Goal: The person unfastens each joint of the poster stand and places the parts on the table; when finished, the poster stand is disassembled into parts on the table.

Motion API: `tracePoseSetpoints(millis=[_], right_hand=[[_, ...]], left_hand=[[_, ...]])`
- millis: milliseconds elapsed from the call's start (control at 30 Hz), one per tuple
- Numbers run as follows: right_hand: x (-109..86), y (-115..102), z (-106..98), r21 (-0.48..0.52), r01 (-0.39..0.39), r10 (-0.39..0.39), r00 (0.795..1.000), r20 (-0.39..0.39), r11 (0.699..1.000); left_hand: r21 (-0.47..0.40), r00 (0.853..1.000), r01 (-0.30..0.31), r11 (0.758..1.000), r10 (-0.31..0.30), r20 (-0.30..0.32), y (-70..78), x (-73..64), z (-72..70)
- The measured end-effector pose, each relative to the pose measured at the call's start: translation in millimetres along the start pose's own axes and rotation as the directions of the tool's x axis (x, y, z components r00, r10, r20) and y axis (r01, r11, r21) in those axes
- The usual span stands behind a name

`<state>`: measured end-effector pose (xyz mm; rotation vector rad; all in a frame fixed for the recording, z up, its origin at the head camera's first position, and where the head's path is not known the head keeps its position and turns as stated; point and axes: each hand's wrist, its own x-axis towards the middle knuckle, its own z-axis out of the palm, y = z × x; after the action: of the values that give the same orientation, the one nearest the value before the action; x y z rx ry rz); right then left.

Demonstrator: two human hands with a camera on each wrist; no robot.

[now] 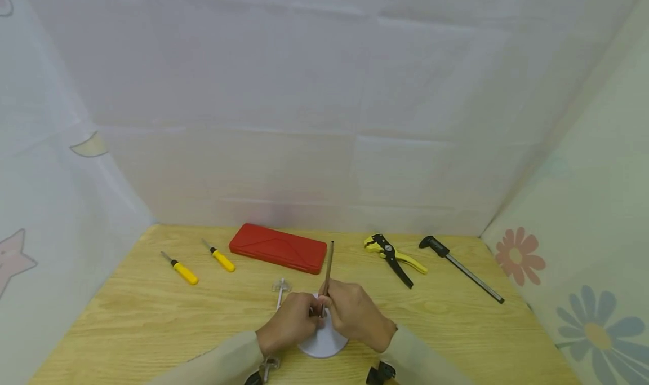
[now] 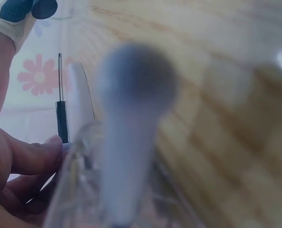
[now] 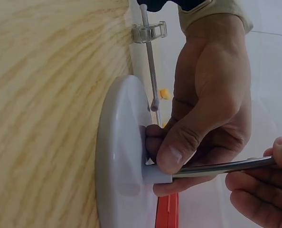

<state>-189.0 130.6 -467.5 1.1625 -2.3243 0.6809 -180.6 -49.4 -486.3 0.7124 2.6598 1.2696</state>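
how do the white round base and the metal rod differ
The white round base is a broad disc; the metal rod is long and thin.
The base is plain white, while the rod is darker with a metallic sheen.
The base lies flat on the table, whereas the rod points up from it, gripped by the right hand.
Shared: they meet at the base's short collar.

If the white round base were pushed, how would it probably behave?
The white base would likely slide rather than roll, as it lies flat on the table. Its smooth, shiny surface may feel slippery. Its wide, low shape should resist tipping, though leverage through the upright rod meeting its collar might tilt it.
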Motion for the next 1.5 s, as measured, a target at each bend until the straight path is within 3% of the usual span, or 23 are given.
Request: tracePoseSetpoints(millis=[200, 467, 800, 1100, 1367, 1500], right_hand=[[1.2, -0.7, -3.5, 0.011, -0.004, 0.004, 1.0, 0.012, 1.0], [4.4, 6.0, -11.3, 0.166, -0.097, 0.098, 0.995, 0.004, 0.981], [2.9, 9.1, -14.7, 0.199, 0.0, 0.001, 1.0, -0.005, 0.98], [2.7, 8.6, -14.9, 0.169, 0.041, -0.031, 0.998, -0.061, 0.985], [3.4, 9.2, -16.3, 0.182, 0.03, -0.019, 0.998, -0.061, 0.983], [4.8, 9.7, -15.8, 0.168, 0.097, -0.084, 0.993, -0.085, 0.981]], left_hand=[[-0.014, 1.0, 0.001, 1.0, -0.001, 0.008, -2.4, 0.9, -0.1], [-0.006, 0.999, 0.005, 1.0, -0.004, 0.042, -4.4, 3.6, -4.6], [0.008, 1.0, 0.007, 1.0, -0.007, 0.012, -6.4, 5.3, -3.7], [0.03, 1.0, -0.003, 1.0, 0.003, 0.004, -7.0, 5.3, -1.6], [0.032, 1.0, -0.007, 0.999, 0.007, 0.012, -5.5, 6.4, -1.7], [0.029, 1.0, -0.004, 1.0, 0.004, 0.017, -5.2, 6.2, -2.2]])
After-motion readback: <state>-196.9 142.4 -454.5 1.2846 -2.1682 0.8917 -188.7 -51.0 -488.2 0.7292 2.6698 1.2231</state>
